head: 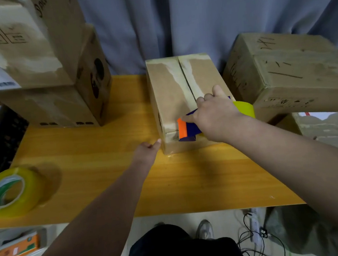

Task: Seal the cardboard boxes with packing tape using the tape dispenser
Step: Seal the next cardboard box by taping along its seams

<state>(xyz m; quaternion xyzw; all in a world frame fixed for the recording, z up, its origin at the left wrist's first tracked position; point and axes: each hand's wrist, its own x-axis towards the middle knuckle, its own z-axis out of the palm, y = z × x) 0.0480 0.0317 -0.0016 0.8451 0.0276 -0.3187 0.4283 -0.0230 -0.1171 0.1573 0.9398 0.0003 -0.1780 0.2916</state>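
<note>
Taping looks barely begun: right hand grips the tape dispenser at the cardboard box near edge. Left hand, fingers loosely curled, touches its corner. Next, run along the seam.

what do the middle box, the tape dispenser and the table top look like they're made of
Middle box: matte brown cardboard, with torn pale strips along its seam. Tape dispenser: smooth plastic, likely, in flat blue and orange. Table top: wood-grain surface, slight sheen; possibly laminate.

dispenser on box, spare roll left
</note>
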